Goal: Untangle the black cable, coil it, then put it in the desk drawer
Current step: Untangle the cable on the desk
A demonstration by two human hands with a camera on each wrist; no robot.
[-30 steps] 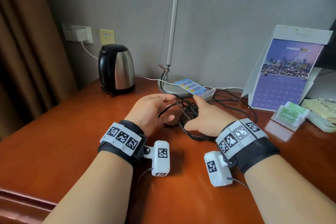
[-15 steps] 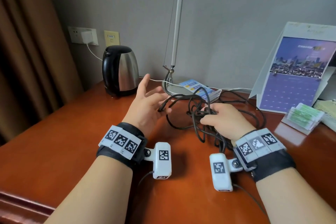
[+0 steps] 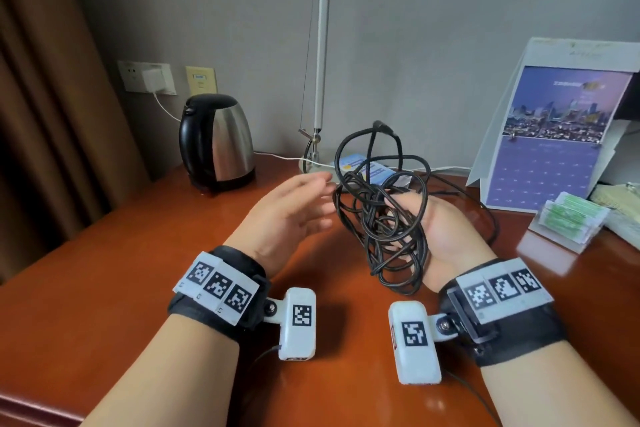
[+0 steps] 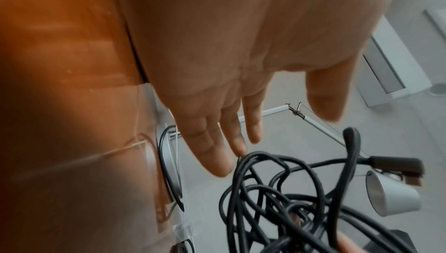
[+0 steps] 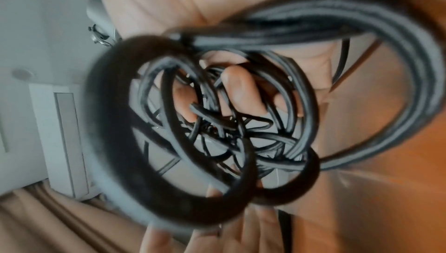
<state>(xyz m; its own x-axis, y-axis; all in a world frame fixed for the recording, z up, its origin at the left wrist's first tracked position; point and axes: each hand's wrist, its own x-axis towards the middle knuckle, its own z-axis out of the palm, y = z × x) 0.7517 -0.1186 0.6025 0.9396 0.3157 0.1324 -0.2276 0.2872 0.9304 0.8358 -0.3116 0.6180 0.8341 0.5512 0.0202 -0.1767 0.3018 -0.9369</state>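
Here, nearest, the right hand (image 3: 446, 236) has its fingers curled round the black cable (image 3: 381, 215), lifting the tangled bundle off the worktop (image 3: 104, 288), probably so the loops hang free. Just beside it the left hand (image 3: 291, 215) is spread and empty, fingertips near the loops, seemingly ready to pull one. Farther back stand a lamp (image 3: 320, 80) and a kettle (image 3: 216, 142)

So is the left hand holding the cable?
No, the left hand is open beside the cable; the right hand holds it.
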